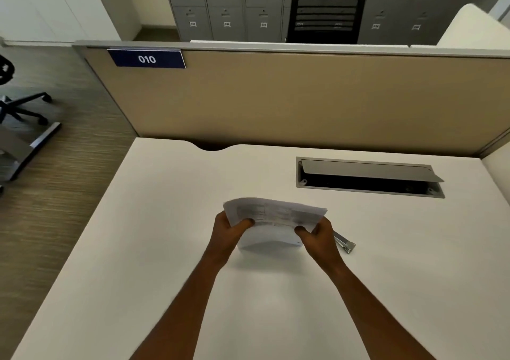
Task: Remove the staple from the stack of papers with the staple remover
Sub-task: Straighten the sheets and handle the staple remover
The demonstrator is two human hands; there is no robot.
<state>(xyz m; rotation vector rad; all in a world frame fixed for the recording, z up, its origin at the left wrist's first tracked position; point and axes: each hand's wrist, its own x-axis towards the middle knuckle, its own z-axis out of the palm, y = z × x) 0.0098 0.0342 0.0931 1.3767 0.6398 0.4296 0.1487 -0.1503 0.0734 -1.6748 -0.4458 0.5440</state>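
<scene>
A white stack of papers (273, 217) with printed text is held above the white desk (165, 249), bent in the middle. My left hand (229, 231) grips its left edge and my right hand (317, 235) grips its right edge, thumbs on top. A shiny metal tool, probably the staple remover (345, 243), lies on the desk just right of my right hand, partly hidden behind it. The staple itself is too small to make out.
An open grey cable hatch (367, 177) is sunk into the desk at the back right. A tan partition (303, 97) with a "010" sign (146, 59) closes off the far edge. The desk's left edge drops to a carpeted floor with an office chair base (22, 108).
</scene>
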